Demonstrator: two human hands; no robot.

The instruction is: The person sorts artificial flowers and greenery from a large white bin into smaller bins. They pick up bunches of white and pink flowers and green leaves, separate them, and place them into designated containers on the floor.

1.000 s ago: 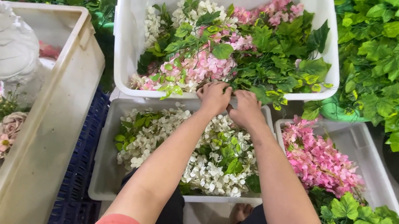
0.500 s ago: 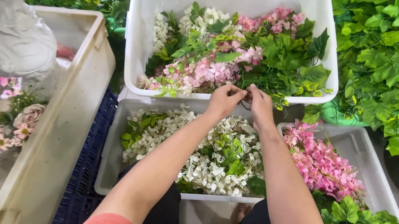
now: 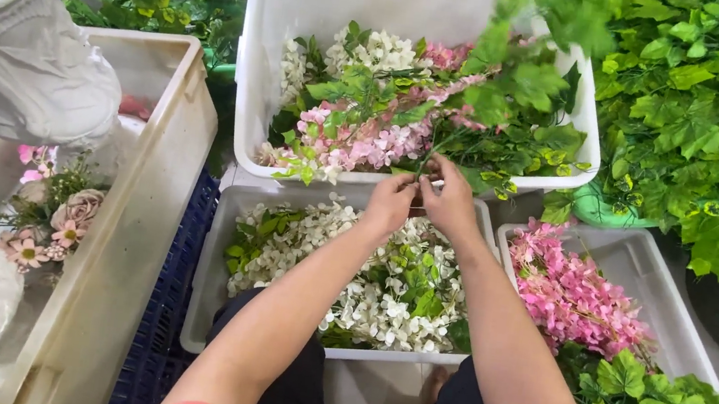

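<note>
I see both hands meeting over the near rim of the large white tub (image 3: 251, 77). My left hand (image 3: 389, 204) and right hand (image 3: 450, 206) each have the grip pinched on a thin green stem (image 3: 436, 147), whose leafy sprig (image 3: 538, 40) rises blurred over the tub's far right corner. The tub is smooth plastic, packed with frilly pink and white blossoms and matte leaves. Just below it a shallow tray of white flowers (image 3: 368, 277) sits beside a tray of pink sprays (image 3: 570, 290). A rough white plaster urn (image 3: 18, 55) crowds the left edge over a beige crate (image 3: 147, 202); glossy ivy foliage (image 3: 715, 101) heaps on the right.
</note>
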